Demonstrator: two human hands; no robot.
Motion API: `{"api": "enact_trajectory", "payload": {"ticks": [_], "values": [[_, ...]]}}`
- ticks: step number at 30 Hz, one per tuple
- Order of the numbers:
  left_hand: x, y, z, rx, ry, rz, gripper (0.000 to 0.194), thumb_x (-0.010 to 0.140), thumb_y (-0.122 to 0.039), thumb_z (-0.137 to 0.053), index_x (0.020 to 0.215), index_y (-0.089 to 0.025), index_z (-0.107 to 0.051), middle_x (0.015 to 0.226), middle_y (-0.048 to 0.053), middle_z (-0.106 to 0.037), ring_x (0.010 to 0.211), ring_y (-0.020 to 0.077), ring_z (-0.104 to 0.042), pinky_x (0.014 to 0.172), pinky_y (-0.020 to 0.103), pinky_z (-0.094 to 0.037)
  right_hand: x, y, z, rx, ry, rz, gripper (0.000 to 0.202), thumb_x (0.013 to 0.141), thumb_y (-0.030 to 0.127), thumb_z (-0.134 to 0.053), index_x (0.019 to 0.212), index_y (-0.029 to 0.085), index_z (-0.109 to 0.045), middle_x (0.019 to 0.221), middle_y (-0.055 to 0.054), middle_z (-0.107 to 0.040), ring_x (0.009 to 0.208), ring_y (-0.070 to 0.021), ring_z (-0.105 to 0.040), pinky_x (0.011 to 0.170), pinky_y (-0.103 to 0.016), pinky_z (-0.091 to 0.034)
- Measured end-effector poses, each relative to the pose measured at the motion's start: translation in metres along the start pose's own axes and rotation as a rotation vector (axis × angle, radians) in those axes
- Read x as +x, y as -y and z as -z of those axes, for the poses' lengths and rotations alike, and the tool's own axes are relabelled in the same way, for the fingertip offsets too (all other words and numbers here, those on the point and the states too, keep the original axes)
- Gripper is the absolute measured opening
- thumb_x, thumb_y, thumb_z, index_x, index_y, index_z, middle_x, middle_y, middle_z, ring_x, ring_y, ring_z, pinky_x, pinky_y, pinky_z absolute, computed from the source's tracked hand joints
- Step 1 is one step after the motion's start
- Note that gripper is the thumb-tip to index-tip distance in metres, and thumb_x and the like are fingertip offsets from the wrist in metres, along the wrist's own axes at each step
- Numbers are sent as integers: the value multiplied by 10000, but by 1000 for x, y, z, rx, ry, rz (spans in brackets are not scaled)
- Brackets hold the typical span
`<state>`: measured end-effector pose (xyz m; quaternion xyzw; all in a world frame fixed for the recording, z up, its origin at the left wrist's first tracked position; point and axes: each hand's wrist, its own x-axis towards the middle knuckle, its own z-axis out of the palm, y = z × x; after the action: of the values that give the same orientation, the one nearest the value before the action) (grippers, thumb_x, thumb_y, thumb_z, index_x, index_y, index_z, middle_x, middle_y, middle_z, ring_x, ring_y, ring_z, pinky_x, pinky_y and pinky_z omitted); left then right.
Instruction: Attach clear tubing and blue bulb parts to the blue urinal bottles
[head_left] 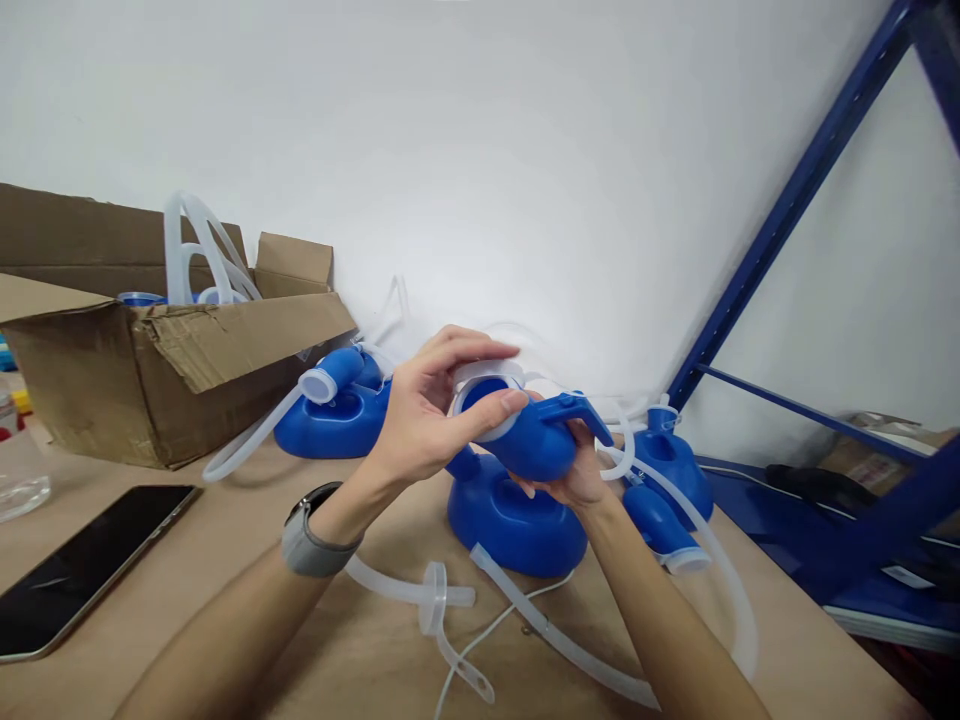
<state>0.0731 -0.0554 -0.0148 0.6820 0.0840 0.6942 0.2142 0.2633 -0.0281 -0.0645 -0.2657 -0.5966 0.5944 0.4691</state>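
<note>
Above the squat blue plastic bottle (517,530), my left hand (431,405) pinches a curved blue plastic spout (536,450) mouth-end. My right hand (585,478) cups its opposite end.

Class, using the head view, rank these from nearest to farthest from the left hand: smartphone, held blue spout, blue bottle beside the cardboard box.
1. Held blue spout: touched by the left hand.
2. Blue bottle: left of the hand, beside the cardboard box.
3. Smartphone: far left, flat on the table.

White wall (480,150) beside blue shelving (797,200)
</note>
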Motion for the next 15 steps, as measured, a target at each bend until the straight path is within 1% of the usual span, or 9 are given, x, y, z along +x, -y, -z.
{"api": "enact_trajectory", "payload": {"ticks": [2, 4, 7, 9, 11, 13, 14, 15], "values": [[1, 2, 0, 34, -64, -34, 287, 758, -225, -869, 1032, -245, -791, 987, 39, -678, 934, 174, -641, 840, 298, -550, 1, 3, 0, -15, -13, 3, 893, 714, 824, -557, 1396, 250, -506, 687, 0, -643, 360, -141, -472, 343, -243, -279], [2, 5, -1, 60, -93, -65, 298, 740, -208, -883, 1022, -245, -793, 955, 32, -681, 916, 166, -637, 833, 291, -544, 2, 5, 0, -25, -26, -4, 848, 727, 824, -547, 1343, 242, -533, 647, 4, -626, 374, -143, -481, 346, -225, -238], [3, 10, 0, 85, -102, -81, 326, 712, -205, -903, 1019, -245, -799, 930, 33, -685, 873, 158, -632, 793, 284, -539, 5, 4, 1, -47, -59, -54, 745, 755, 831, -499, 1156, 214, -616, 562, 1, -583, 370, -145, -464, 344, -230, -210], [3, 14, 2, 59, -93, -58, 381, 672, -252, -932, 1030, -243, -802, 936, 43, -697, 856, 165, -628, 773, 291, -535, 6, 3, 3, -56, -72, -68, 708, 763, 826, -486, 1084, 212, -632, 498, 15, -538, 348, -143, -434, 341, -241, -211], [3, 16, 5, -32, -75, 11, 407, 675, -360, -927, 1042, -236, -802, 969, 59, -716, 829, 167, -621, 745, 296, -529, 6, 1, 4, -42, -53, -51, 700, 773, 806, -494, 1141, 224, -620, 460, 40, -510, 328, -145, -418, 339, -238, -215], [4, 17, 7, -117, -78, 153, 359, 752, -457, -856, 1016, -221, -800, 977, 69, -733, 786, 160, -614, 704, 295, -516, 5, 0, 5, -31, -6, -43, 688, 791, 779, -516, 1209, 239, -602, 450, 55, -518, 319, -141, -417, 349, -228, -232], [5, 16, 8, -123, -95, 234, 320, 795, -473, -811, 978, -211, -797, 954, 68, -738, 764, 158, -612, 683, 292, -507, 4, 0, 5, -40, 23, -56, 664, 801, 766, -527, 1201, 242, -611, 454, 53, -536, 317, -133, -413, 356, -222, -236], [6, 15, 9, -95, -115, 313, 286, 823, -464, -778, 932, -200, -789, 911, 62, -738, 746, 159, -611, 663, 288, -497, 4, -1, 4, -60, 48, -81, 632, 811, 760, -530, 1152, 239, -634, 458, 44, -556, 317, -124, -406, 361, -218, -235]]}}
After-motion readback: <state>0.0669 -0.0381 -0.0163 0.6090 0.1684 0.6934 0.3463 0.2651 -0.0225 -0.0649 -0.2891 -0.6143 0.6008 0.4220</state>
